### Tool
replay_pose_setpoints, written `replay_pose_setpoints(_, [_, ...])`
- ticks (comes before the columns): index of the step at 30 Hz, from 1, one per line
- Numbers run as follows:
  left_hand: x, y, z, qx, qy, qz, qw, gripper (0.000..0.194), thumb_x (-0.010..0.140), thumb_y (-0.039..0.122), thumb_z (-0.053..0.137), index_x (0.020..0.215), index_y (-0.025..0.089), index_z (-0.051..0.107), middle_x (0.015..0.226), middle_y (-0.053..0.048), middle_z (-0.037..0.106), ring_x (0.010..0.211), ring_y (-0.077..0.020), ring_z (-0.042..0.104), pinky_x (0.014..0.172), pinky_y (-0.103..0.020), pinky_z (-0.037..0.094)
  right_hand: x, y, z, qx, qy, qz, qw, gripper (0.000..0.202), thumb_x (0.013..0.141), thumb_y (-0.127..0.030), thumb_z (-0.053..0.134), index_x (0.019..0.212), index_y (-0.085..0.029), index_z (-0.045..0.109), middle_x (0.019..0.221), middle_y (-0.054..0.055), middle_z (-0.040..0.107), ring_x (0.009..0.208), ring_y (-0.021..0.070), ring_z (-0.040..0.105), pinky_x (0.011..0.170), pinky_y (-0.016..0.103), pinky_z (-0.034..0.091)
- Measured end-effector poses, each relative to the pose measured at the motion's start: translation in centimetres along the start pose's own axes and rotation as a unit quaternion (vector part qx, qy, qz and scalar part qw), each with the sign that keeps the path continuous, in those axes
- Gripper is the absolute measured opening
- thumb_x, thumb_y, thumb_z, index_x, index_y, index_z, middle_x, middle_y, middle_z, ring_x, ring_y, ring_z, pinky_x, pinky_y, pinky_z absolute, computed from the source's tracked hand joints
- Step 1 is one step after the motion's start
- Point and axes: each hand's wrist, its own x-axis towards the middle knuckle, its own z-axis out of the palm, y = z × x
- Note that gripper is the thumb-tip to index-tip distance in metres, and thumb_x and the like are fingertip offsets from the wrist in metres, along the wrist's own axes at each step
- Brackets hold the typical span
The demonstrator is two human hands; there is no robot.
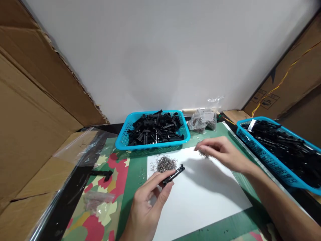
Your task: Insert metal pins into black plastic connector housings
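My left hand pinches a slim black plastic part between thumb and fingers, tilted up to the right above a white sheet. Just behind it lies a pile of small metal pins. My right hand is over the sheet's far right corner, its fingertips together at a second pile of small metal pins, which it partly covers. Whether anything sits between those fingertips is too small to tell.
A blue basket full of black plastic parts stands at the back; another blue basket is at right. Clear bags of metal bits lie by the wall. One black part rests on the patterned cloth at left. Cardboard walls the left side.
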Motion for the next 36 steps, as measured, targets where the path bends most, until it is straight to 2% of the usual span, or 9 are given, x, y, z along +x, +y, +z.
replay_pose_setpoints(3, [-0.2, 0.1, 0.0, 0.008, 0.008, 0.029, 1.000, 0.028, 0.099, 0.040, 0.069, 0.120, 0.025, 0.081, 0.114, -0.007, 0.075, 0.098, -0.0210, 0.070, 0.070, -0.022, 0.057, -1.5, 0.9, -3.9, -0.075, 0.064, 0.026, 0.995, 0.056, 0.098, -0.066, 0.057, 0.090, -0.015, 0.080, 0.071, 0.003, 0.058, 0.063, 0.0144, 0.044, 0.056, 0.030, 0.028])
replay_pose_setpoints(6, [-0.5, -0.1, 0.2, -0.001, 0.017, 0.050, 0.999, 0.022, 0.099, 0.036, 0.069, 0.112, 0.025, 0.082, 0.110, -0.007, 0.074, 0.101, -0.0216, 0.070, 0.072, -0.022, 0.057, -2.7, 2.2, -5.7, -0.155, 0.048, 0.110, 0.981, 0.050, 0.094, -0.063, 0.065, 0.086, -0.016, 0.078, 0.065, -0.001, 0.045, 0.060, 0.0131, 0.035, 0.055, 0.030, 0.024])
replay_pose_setpoints(8, [-0.5, -0.3, 0.4, -0.012, 0.023, 0.052, 0.998, 0.020, 0.100, 0.035, 0.068, 0.111, 0.025, 0.081, 0.108, -0.007, 0.073, 0.100, -0.0205, 0.069, 0.074, -0.022, 0.056, -3.1, 3.0, -5.7, -0.200, 0.009, 0.155, 0.968, 0.040, 0.092, -0.055, 0.070, 0.088, -0.017, 0.078, 0.063, -0.005, 0.034, 0.059, 0.0125, 0.029, 0.054, 0.030, 0.020])
replay_pose_setpoints(10, [-0.5, -0.5, 0.6, -0.021, 0.027, 0.046, 0.998, 0.019, 0.101, 0.034, 0.066, 0.112, 0.024, 0.079, 0.107, -0.006, 0.072, 0.096, -0.0187, 0.069, 0.075, -0.022, 0.056, -3.1, 3.6, -5.1, -0.226, -0.017, 0.168, 0.960, 0.035, 0.093, -0.051, 0.070, 0.091, -0.017, 0.079, 0.063, -0.006, 0.029, 0.058, 0.0124, 0.026, 0.054, 0.030, 0.018])
replay_pose_setpoints(17, [-0.4, -0.3, 0.5, -0.047, 0.065, 0.036, 0.996, 0.019, 0.101, 0.035, 0.067, 0.110, 0.023, 0.078, 0.100, -0.003, 0.066, 0.083, -0.0155, 0.066, 0.070, -0.022, 0.056, -2.5, 3.7, -3.4, -0.204, -0.056, 0.116, 0.971, 0.031, 0.092, -0.046, 0.070, 0.092, -0.017, 0.079, 0.064, -0.006, 0.029, 0.060, 0.0127, 0.028, 0.056, 0.029, 0.022])
replay_pose_setpoints(27, [-0.4, -0.5, 0.4, -0.014, 0.080, 0.074, 0.994, 0.017, 0.101, 0.028, 0.066, 0.110, 0.023, 0.080, 0.105, -0.005, 0.067, 0.093, -0.0164, 0.063, 0.070, -0.019, 0.052, -2.6, 4.5, -3.5, -0.213, -0.036, 0.105, 0.971, 0.029, 0.092, -0.045, 0.072, 0.086, -0.017, 0.080, 0.060, -0.005, 0.037, 0.058, 0.0128, 0.031, 0.054, 0.028, 0.023])
replay_pose_setpoints(31, [-0.4, -0.6, 0.4, -0.009, 0.085, 0.076, 0.993, 0.016, 0.102, 0.028, 0.065, 0.111, 0.022, 0.078, 0.103, -0.004, 0.065, 0.085, -0.0135, 0.061, 0.067, -0.018, 0.051, -2.6, 4.3, -3.2, -0.229, -0.042, 0.100, 0.967, 0.029, 0.095, -0.044, 0.068, 0.087, -0.018, 0.079, 0.061, -0.004, 0.038, 0.059, 0.0133, 0.032, 0.055, 0.028, 0.024])
replay_pose_setpoints(36, [-0.3, -0.4, 0.3, 0.001, 0.087, 0.080, 0.993, 0.018, 0.102, 0.030, 0.064, 0.109, 0.021, 0.078, 0.102, -0.005, 0.066, 0.087, -0.0148, 0.063, 0.066, -0.018, 0.052, -2.7, 4.0, -3.0, -0.240, -0.047, 0.093, 0.965, 0.028, 0.097, -0.044, 0.067, 0.091, -0.019, 0.080, 0.062, -0.005, 0.036, 0.059, 0.0136, 0.031, 0.056, 0.029, 0.022])
